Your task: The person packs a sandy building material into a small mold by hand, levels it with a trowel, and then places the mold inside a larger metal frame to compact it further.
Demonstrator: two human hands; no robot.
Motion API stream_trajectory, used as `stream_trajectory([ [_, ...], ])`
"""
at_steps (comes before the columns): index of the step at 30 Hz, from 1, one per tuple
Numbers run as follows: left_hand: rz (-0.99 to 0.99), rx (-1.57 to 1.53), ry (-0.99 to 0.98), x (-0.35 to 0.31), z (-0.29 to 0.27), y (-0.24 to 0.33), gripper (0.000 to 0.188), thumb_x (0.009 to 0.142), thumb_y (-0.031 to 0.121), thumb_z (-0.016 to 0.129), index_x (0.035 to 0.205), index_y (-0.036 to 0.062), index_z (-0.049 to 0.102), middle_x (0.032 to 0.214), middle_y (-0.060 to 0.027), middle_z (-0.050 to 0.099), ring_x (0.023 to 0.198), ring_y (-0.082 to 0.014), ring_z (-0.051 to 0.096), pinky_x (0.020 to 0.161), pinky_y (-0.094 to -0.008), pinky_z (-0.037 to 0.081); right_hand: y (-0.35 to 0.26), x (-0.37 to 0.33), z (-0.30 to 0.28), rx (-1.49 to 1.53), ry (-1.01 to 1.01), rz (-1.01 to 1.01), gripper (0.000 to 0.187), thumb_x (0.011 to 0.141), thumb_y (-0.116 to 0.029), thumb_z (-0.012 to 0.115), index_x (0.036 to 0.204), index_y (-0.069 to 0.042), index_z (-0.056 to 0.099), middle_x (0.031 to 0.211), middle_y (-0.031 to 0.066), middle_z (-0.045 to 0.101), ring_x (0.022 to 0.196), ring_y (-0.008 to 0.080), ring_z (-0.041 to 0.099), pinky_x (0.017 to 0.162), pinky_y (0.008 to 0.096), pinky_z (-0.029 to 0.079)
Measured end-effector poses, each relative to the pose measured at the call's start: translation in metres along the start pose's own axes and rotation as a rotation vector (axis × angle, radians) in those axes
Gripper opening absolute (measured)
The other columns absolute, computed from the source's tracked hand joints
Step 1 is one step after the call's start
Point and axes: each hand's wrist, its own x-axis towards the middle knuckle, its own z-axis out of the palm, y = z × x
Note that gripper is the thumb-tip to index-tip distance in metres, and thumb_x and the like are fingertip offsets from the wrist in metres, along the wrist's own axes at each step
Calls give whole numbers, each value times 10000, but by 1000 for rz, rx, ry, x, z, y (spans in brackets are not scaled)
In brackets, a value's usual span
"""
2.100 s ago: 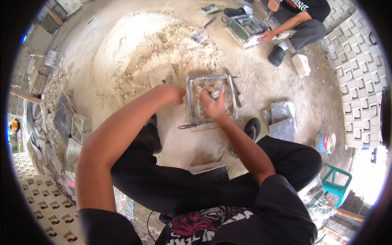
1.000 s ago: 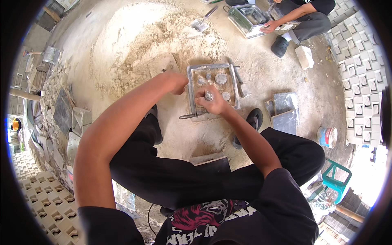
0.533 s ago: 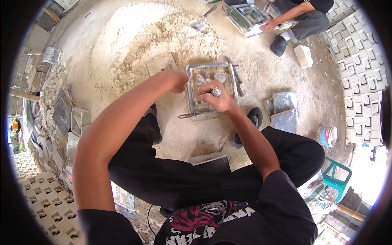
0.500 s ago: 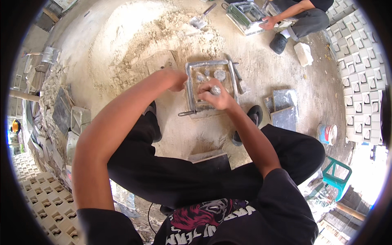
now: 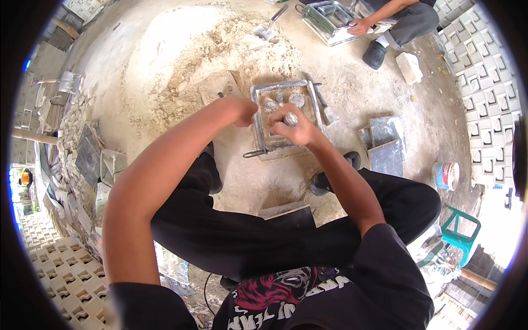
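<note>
A square metal mould frame (image 5: 257, 126) lies on the ground between my feet. Inside it are packed sandy material and several round grey pieces, the largest a disc (image 5: 297, 100) near the far right corner. My right hand (image 5: 297, 131) is closed round a tool with a rounded grey end (image 5: 290, 119), upright over the frame's middle; its lower part is hidden. My left hand (image 5: 243, 112) is closed at the frame's left side, its fingers turned from view; whether it grips the rim cannot be seen. A flat board (image 5: 212, 88) lies beyond my left wrist.
Loose sandy powder (image 5: 220, 47) is heaped ahead, with a trowel (image 5: 265, 30) on it. A co-worker's hand (image 5: 360, 26) rests at another mould (image 5: 324, 22). Dark plates (image 5: 386, 158), a bucket (image 5: 446, 176) and a green stool (image 5: 461, 234) stand right; patterned blocks (image 5: 473, 93) are stacked beyond.
My left hand has shifted slightly right and closer to the frame's left rim. My right hand stays over the frame with the tool. The whole view has moved a little.
</note>
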Motion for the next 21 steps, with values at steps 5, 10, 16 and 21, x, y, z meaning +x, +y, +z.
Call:
stream_trajectory([
  [5,22,59,22,5,0,0,313,865,291,559,1065,60,627,1084,-162,629,1016,-327,602,843,-422,488,23,12,-4,-83,-198,19,205,772,-153,678,897,-1,620,833,63,614,758,160,586,719,291,479],
  [10,-53,55,83,-6,-19,-8,287,853,254,569,1045,51,636,1077,-158,634,1001,-322,609,842,-418,489,19,19,8,121,230,75,227,847,-252,647,833,-25,634,672,-9,527,623,92,458,559,268,388],
  [16,-227,-386,328,49,4,-55,324,854,277,566,1035,17,633,1085,-178,629,1014,-343,602,851,-423,482,-26,15,30,88,527,66,334,880,-207,622,619,-16,536,549,-53,399,539,38,345,475,269,293],
  [21,-275,-770,884,108,133,-18,438,905,352,449,1013,-25,644,1057,-242,626,928,-359,627,779,-436,488,20,5,40,142,506,-36,294,872,-137,609,622,-6,527,569,-50,414,574,33,372,485,265,308],
])
